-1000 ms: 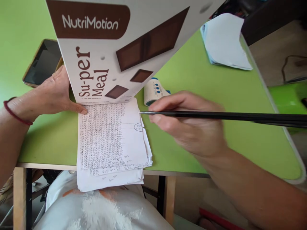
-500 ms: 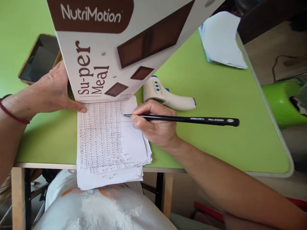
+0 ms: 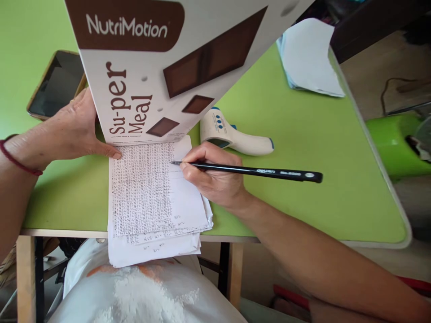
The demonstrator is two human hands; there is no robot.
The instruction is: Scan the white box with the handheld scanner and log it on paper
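Observation:
A white and brown NutriMotion box (image 3: 134, 80) stands tilted with its lower edge on a stack of papers (image 3: 188, 197). The top sheet carries dense rows of small handwriting. My left hand (image 3: 74, 128) is at the box's lower left edge, its thumb in front on the paper and its other fingers hidden behind the box. In my right hand (image 3: 215, 175) a black pen (image 3: 256, 170) is pinched near its tip. The pen's point touches or nearly touches the sheet, at the right end of the written rows, just below the box.
A phone (image 3: 57, 83) lies left of the box on the green table (image 3: 319, 193). A white infrared thermometer (image 3: 235, 134) rests beyond my right hand. Folded papers (image 3: 306, 58) lie at the far right edge. Off the table sits a green bin (image 3: 393, 148). The paper stack overhangs the front edge.
My right hand and the pen have shifted slightly left, and the pen's back end has dropped a little. My left hand and the box hold nearly the same place.

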